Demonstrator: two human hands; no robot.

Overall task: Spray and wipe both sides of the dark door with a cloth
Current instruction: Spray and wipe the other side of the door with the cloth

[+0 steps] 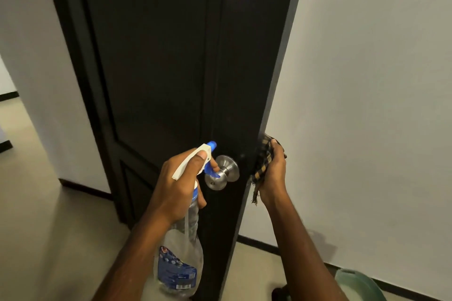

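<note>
Hands were both at work at knob height. At 9 o'clock from the steel knob [223,173], the left hand [179,186] was curled round the neck of the spray bottle [178,264]. Its thumb lay along the white head and a finger was hooked on the blue trigger. The blue nozzle aimed toward 1 o'clock, at the door's face just above the knob, while the clear body hung down toward 6 o'clock.

The dark door [159,56] stood ajar and filled the middle of the view from 12 to 6 o'clock, with its near face toward the camera and its free edge down the right side. At 3 o'clock from the knob, the right hand [271,173] gripped a bunched checked cloth [263,161] and pressed it on that edge. A frayed tail of the cloth dangled toward 6 o'clock.

Several things could have gone wrong from there. Nothing appeared to hold the door, so firm wiping on its edge might have swung it away and broken contact. A squeeze at such close range would probably have wetted the knob and sent runs down the panel to the floor [61,239]. Stray mist could have marked the pale wall [367,80] at 3 o'clock. The loose tail might have snagged on the latch. The far face was hidden, so its condition could not be judged.
</note>
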